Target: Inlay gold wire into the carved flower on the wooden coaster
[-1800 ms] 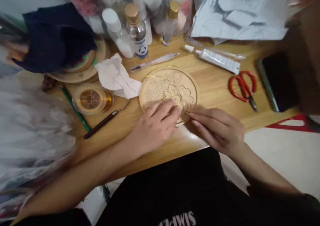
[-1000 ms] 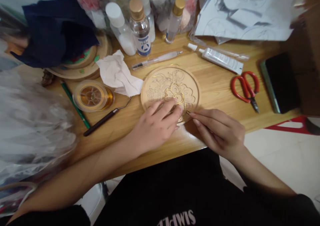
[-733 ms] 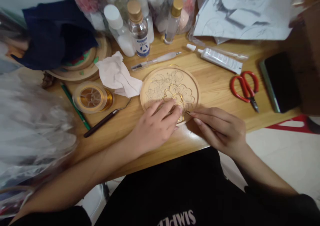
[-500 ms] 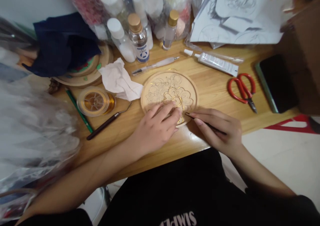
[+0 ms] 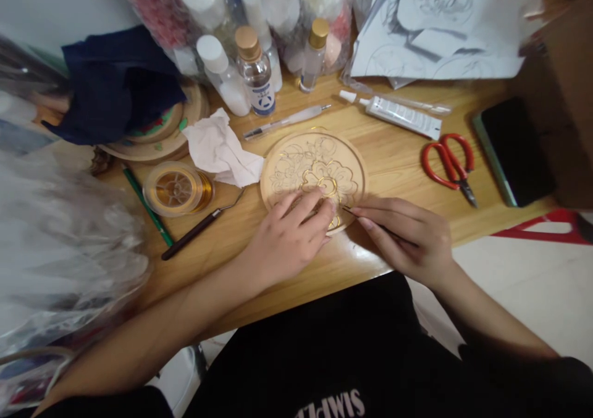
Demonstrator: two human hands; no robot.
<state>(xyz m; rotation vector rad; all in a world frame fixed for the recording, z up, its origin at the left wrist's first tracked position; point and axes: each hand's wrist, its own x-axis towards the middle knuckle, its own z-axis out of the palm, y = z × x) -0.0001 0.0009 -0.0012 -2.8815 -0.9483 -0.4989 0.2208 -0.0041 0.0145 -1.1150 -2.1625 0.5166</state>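
A round wooden plate (image 5: 287, 152) lies on the table, drawn with a flower pattern. Gold wire (image 5: 328, 185) follows some of the drawn lines around the flower's centre and petals. My left hand (image 5: 296, 229) rests on the plate's lower part, fingers stretched out and spread, covering some of the drawing. At the plate's lower right edge, my right hand (image 5: 407, 236) pinches slim dark tweezers (image 5: 386, 229), their tip close to the gold wire by my left fingertips. Whether the tip grips any wire is too small to tell.
Left of the plate are crumpled tissue (image 5: 222, 149), a gold wire spool (image 5: 178, 188), a dark-handled hooked tool (image 5: 192, 234) and a green pencil (image 5: 146, 205). Behind stand bottles (image 5: 257, 78), a pen (image 5: 290, 121) and a glue tube (image 5: 403, 115). Red-handled cutters (image 5: 448, 162) and a phone (image 5: 514, 152) lie right.
My right hand and the tweezers have shifted very slightly to the right. My left hand stays in place on the plate.
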